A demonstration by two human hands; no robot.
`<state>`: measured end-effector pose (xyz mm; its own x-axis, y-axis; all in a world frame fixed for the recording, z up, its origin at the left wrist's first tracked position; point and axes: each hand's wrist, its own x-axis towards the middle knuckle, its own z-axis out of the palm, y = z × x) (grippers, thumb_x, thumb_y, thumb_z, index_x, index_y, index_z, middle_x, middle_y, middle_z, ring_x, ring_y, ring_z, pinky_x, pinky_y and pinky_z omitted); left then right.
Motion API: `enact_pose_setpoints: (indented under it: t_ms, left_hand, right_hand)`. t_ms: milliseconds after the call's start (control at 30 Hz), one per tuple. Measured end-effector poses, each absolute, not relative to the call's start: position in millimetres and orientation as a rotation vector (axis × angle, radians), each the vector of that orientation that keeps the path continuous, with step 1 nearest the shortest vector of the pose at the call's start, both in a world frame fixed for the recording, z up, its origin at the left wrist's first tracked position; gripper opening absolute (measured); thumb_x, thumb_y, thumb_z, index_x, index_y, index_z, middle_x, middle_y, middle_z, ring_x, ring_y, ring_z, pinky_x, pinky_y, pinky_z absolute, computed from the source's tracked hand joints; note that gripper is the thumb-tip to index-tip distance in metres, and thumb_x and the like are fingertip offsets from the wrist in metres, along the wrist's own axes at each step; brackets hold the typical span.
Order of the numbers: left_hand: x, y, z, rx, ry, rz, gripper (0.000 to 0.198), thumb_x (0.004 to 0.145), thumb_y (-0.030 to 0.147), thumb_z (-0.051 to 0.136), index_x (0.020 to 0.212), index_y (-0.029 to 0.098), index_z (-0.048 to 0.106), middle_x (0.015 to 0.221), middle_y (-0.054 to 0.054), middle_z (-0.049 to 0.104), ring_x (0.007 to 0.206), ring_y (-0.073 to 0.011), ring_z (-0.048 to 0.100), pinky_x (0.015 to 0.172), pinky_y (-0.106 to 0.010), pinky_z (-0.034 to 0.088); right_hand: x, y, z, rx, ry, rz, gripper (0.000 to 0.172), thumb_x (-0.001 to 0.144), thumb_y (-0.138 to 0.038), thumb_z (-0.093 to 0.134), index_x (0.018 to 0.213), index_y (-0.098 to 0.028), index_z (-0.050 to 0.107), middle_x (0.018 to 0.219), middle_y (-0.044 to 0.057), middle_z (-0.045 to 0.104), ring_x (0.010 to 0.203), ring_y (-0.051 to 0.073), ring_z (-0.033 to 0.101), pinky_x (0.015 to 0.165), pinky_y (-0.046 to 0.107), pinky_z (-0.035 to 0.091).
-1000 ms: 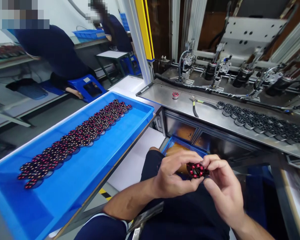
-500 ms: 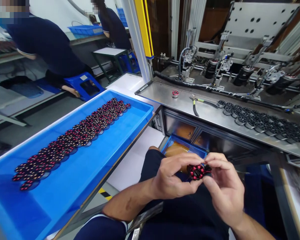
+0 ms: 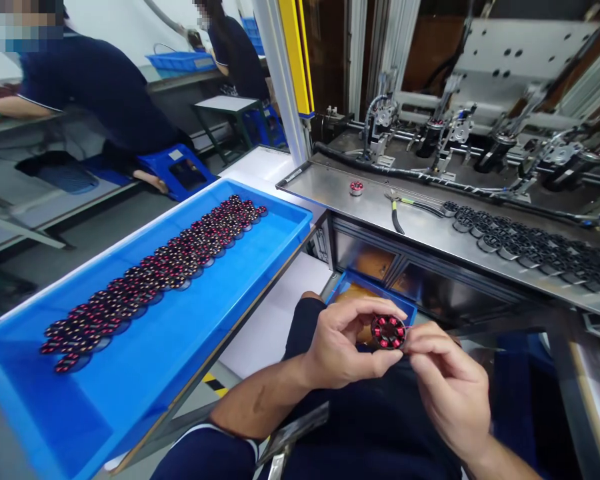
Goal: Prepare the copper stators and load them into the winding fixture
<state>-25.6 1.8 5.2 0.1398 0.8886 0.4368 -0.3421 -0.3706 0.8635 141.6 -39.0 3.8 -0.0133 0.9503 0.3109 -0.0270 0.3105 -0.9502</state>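
Left hand has the coil gripped by its rim, off to the right of the tray. Right hand is bunched at the coil's edge, can't tell what it's pinching, tbh.

Too small to tell contact between right hand and coil ring. Cannot see all of blue tray or black rings, cut off at edges.

Wall: white, behind a long bench.
Floor: grey, with a yellow-and-black stripe.
Stool: blue, near the bench.
Table: small, pale top, dark legs.
Light: bright, whitish.
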Motion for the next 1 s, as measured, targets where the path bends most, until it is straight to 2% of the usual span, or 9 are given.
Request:
enact_pose_setpoints:
  t_ms: [100, 233, 433, 567, 767, 1000]
  left_hand:
    - [-24.6, 1.3, 5.2, 1.385, 0.57, 1.492, 0.047, 0.062, 0.01, 0.085, 0.107, 0.017, 0.073, 0.101, -0.01, 0.078, 0.091, -0.0207, 0.074, 0.081, -0.027, 0.061]
    - [-24.2, 1.7, 7.1, 1.487, 0.55, 1.523, 0.049, 0.061, 0.008, 0.084, 0.108, 0.018, 0.073, 0.099, -0.01, 0.079, 0.089, -0.0209, 0.075, 0.083, -0.028, 0.061]
    - [-21.8, 2.1, 8.6, 1.569, 0.531, 1.542, 0.049, 0.061, 0.011, 0.082, 0.108, 0.017, 0.072, 0.097, -0.01, 0.079, 0.084, -0.0211, 0.075, 0.078, -0.028, 0.062]
    - [-20.0, 0.8, 7.9, 1.5, 0.503, 1.513, 0.053, 0.06, 0.005, 0.077, 0.111, 0.017, 0.07, 0.096, -0.009, 0.079, 0.079, -0.0189, 0.075, 0.073, -0.026, 0.062]
    - [-21.4, -0.9, 9.6, 1.445, 0.51, 1.405, 0.048, 0.059, 0.006, 0.074, 0.106, 0.015, 0.07, 0.093, -0.008, 0.079, 0.079, -0.0199, 0.075, 0.073, -0.026, 0.063]
    - [-17.9, -0.8, 11.2, 1.531, 0.554, 1.521, 0.049, 0.06, 0.007, 0.074, 0.107, 0.017, 0.07, 0.095, -0.008, 0.079, 0.076, -0.0184, 0.074, 0.071, -0.026, 0.063]
  right_hand:
    - [142.3, -39.5, 9.4, -0.959, -1.377, 0.907, 0.012, 0.091, -0.014, 0.064, 0.083, -0.022, 0.069, 0.08, 0.004, 0.064, 0.081, 0.018, 0.062, 0.073, 0.031, 0.051]
    - [141.7, -37.8, 12.9, -0.95, -1.345, 0.984, 0.006, 0.091, -0.017, 0.066, 0.09, -0.022, 0.069, 0.083, 0.004, 0.063, 0.081, 0.017, 0.062, 0.069, 0.028, 0.052]
    - [144.3, -39.9, 10.9, -0.936, -1.373, 0.945, 0.014, 0.093, -0.013, 0.061, 0.091, -0.023, 0.07, 0.084, 0.004, 0.064, 0.083, 0.018, 0.062, 0.072, 0.03, 0.051]
    - [150.3, -40.5, 11.9, -0.917, -1.452, 0.879, 0.013, 0.091, -0.012, 0.062, 0.094, -0.022, 0.07, 0.086, 0.006, 0.066, 0.085, 0.02, 0.063, 0.071, 0.033, 0.053]
    - [156.8, -30.5, 22.8, -0.828, -1.659, 0.673, 0.034, 0.084, -0.002, 0.063, 0.111, -0.023, 0.068, 0.088, 0.007, 0.066, 0.082, 0.021, 0.063, 0.068, 0.035, 0.053]
    - [144.2, -37.4, 30.3, -0.878, -1.601, 0.572, 0.029, 0.082, 0.003, 0.063, 0.095, -0.022, 0.069, 0.076, 0.003, 0.066, 0.071, 0.018, 0.062, 0.067, 0.035, 0.052]
